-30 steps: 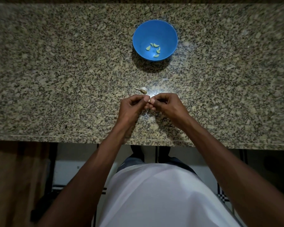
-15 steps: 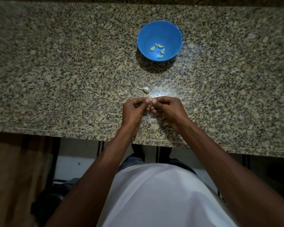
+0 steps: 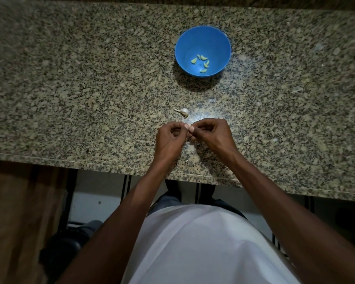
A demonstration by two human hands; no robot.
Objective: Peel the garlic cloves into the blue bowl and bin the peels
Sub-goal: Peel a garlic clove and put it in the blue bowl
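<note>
- Both hands, left hand (image 3: 169,140) and right hand (image 3: 210,135), meet nearer the person than the blue bowl (image 3: 219,43), fingers pinched together on a garlic clove (image 3: 189,133).
- The slippery clove could squirt out onto the desk (image 3: 70,78).
- The clove is mostly hidden; no bin visible.
- Garlic remnant (image 3: 183,112) lies between bowl and hands.

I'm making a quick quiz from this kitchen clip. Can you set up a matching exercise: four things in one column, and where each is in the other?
Things:
1. peeled cloves
2. blue bowl
3. garlic remnant
4. both hands: left hand, right hand

Places:
A. lying on the granite counter just beyond the hands
B. near the counter's front edge, fingertips together
C. inside the bowl
D. far side of the counter

Pairs: 1-C, 2-D, 3-A, 4-B
</note>
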